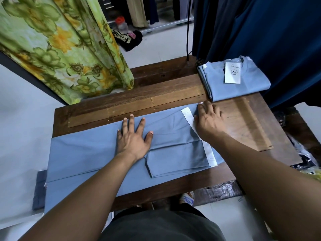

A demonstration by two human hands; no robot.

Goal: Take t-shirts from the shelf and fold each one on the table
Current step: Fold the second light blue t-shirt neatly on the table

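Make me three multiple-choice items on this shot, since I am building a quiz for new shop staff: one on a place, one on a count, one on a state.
1. Where is the folded shirt with the tag?
A. far right corner of the table
B. on the floor
C. under the left hand

2. How many light blue shirts are on the table?
A. one
B. two
C. four

3. How is the left hand?
A. a fist
B. pinching a sleeve
C. flat, fingers spread

Answers:
1 A: the folded shirt with its tag lies at the far right of the table.
2 B: that one plus the spread shirt.
3 C: the left hand presses flat on the spread shirt.
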